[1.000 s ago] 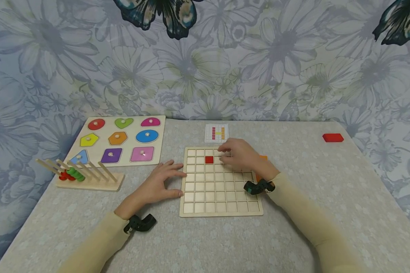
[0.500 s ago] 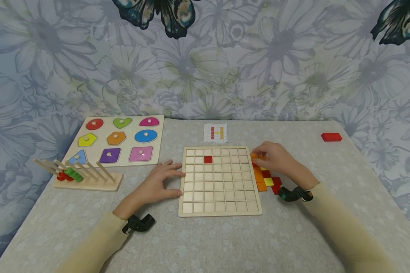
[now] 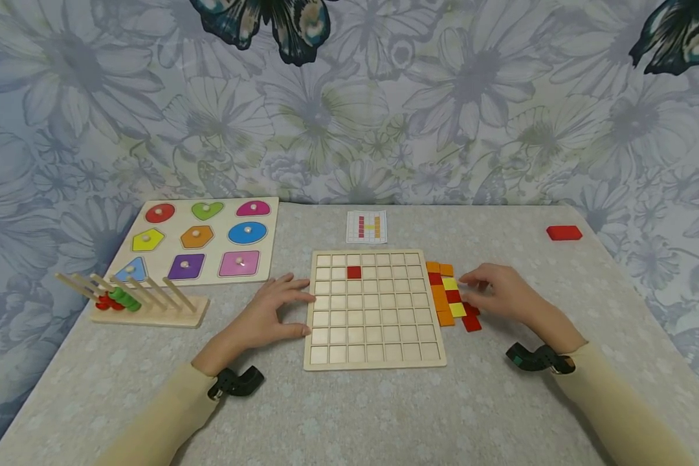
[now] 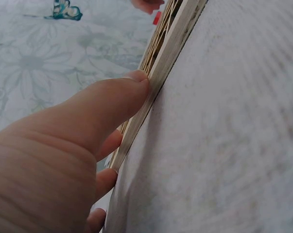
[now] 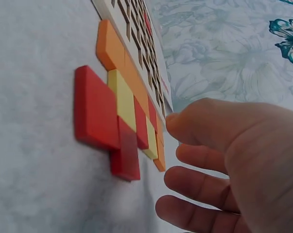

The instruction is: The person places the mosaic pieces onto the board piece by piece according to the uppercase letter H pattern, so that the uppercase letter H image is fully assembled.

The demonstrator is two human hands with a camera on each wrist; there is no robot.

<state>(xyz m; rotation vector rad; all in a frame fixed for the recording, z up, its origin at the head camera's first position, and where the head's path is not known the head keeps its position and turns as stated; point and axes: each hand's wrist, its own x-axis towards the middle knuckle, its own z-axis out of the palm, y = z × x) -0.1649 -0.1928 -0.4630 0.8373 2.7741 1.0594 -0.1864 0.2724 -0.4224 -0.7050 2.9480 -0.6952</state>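
Observation:
A wooden grid board (image 3: 375, 370) lies mid-table, with one red tile (image 3: 354, 272) in a cell near its top. My left hand (image 3: 270, 309) rests at the board's left edge, fingers spread; in the left wrist view the thumb (image 4: 112, 99) touches the rim. Right of the board lies a cluster of square tiles: orange (image 3: 440, 298), yellow (image 3: 457, 310) and red (image 3: 471, 323). My right hand (image 3: 503, 294) is beside the cluster's right side, fingertips overlapping its edge. In the right wrist view its thumb and fingers are apart, with nothing between them.
A small pattern card (image 3: 367, 227) lies behind the board. At the left are a shape puzzle (image 3: 173, 243) and a wooden peg rack (image 3: 180, 316) with red and green beads. A red block (image 3: 564, 232) lies at the far right.
My right hand has left the board, passed over the tiles beside it, and moved to the cluster's right side. The tiles are now uncovered. The left hand stays in place.

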